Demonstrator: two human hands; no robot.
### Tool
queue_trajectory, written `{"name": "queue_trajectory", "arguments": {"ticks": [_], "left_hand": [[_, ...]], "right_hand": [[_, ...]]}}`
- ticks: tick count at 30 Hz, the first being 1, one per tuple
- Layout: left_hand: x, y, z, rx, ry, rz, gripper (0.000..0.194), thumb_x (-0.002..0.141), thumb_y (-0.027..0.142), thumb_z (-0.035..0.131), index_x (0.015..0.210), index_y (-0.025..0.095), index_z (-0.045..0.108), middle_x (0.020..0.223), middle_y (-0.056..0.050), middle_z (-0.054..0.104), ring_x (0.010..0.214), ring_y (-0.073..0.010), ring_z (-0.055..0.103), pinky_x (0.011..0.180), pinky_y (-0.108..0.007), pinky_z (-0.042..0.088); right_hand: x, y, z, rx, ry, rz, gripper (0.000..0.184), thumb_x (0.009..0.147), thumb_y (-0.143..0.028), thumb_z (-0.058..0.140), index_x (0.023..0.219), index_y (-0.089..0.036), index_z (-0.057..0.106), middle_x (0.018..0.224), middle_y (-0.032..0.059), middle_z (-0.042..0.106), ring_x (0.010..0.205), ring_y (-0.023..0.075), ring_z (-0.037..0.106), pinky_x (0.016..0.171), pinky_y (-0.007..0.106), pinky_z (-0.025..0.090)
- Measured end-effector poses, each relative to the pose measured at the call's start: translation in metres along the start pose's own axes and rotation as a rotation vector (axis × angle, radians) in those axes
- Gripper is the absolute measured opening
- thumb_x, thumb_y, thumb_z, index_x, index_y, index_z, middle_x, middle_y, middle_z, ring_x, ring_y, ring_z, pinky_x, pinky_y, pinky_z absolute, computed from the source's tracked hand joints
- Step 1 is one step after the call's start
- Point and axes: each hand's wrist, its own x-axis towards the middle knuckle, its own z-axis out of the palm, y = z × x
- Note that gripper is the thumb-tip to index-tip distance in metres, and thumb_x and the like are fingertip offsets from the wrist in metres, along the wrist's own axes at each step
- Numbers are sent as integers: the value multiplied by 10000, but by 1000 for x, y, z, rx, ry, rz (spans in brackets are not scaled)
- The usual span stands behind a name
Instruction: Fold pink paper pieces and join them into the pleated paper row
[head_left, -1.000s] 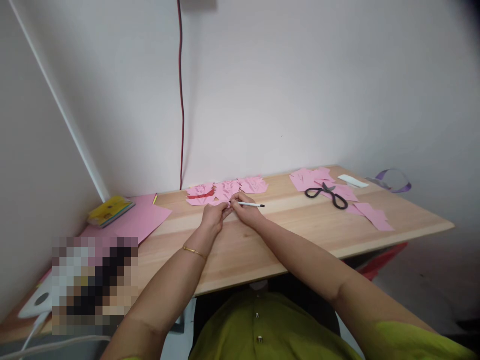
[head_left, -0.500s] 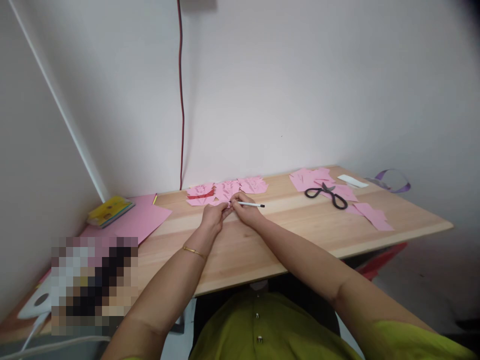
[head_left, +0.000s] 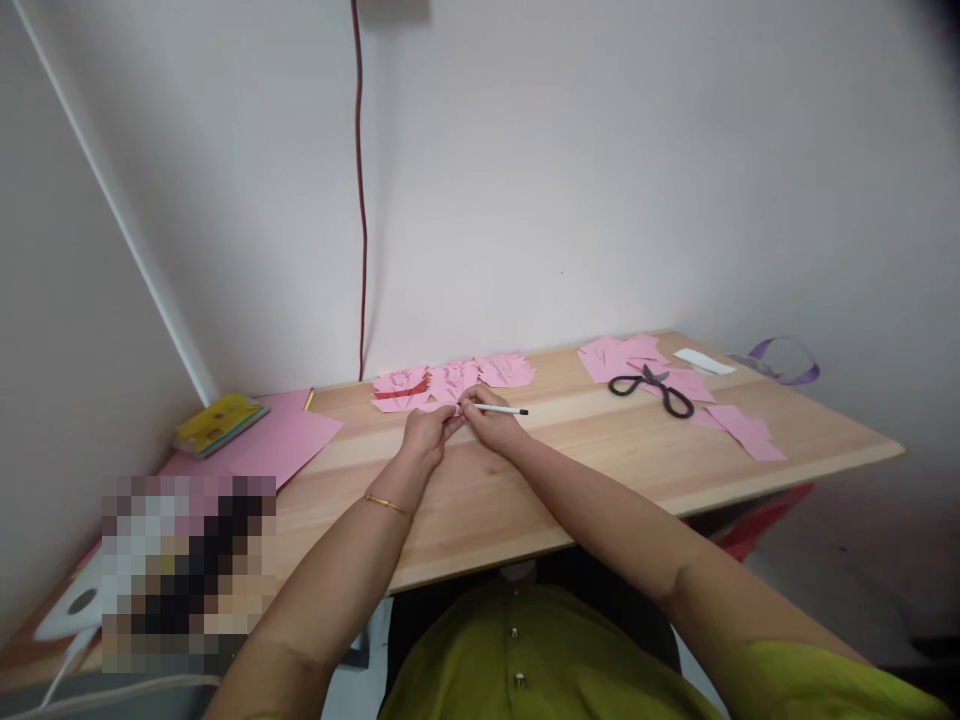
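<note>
My right hand (head_left: 491, 420) is closed around a white pencil (head_left: 504, 408), whose black end points out to the right. Close against it, my left hand (head_left: 429, 432) pinches a small piece of pink paper (head_left: 436, 406), mostly hidden by the fingers. Just beyond both hands lie several pink paper cutouts with jagged edges and marks on them. The left cutout (head_left: 390, 384) has a red strip (head_left: 401, 390) across it, the middle cutout (head_left: 452, 378) is partly behind my right hand, and the right cutout (head_left: 508, 370) lies nearest the wall.
Black-handled scissors (head_left: 652, 388) rest on pink scraps (head_left: 615, 358) at the right, near a white strip (head_left: 705, 362) and a purple ribbon loop (head_left: 784, 360). On the left, a yellow packet (head_left: 223, 423) sits on large pink paper (head_left: 300, 440). A dark red cord (head_left: 363, 220) hangs down the wall.
</note>
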Motion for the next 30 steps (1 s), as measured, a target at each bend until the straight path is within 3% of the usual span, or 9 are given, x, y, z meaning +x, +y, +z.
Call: {"name": "queue_trajectory", "arguments": {"ticks": [5, 30], "left_hand": [[1, 0, -1, -7, -3, -7, 208, 568, -31, 678, 659, 121, 569, 613, -30, 640, 682, -159, 650, 837, -424, 588], [1, -1, -2, 24, -13, -1, 218, 547, -1, 720, 681, 115, 593, 682, -60, 682, 740, -182, 675, 843, -418, 579]], "right_hand": [[0, 0, -1, 74, -14, 9, 118, 846, -309, 486, 840, -212, 554, 777, -5, 624, 749, 155, 588, 707, 286, 456], [-1, -7, -3, 5, -38, -29, 126, 839, -301, 489, 827, -211, 576, 791, 4, 629, 782, 161, 562, 719, 278, 442]]}}
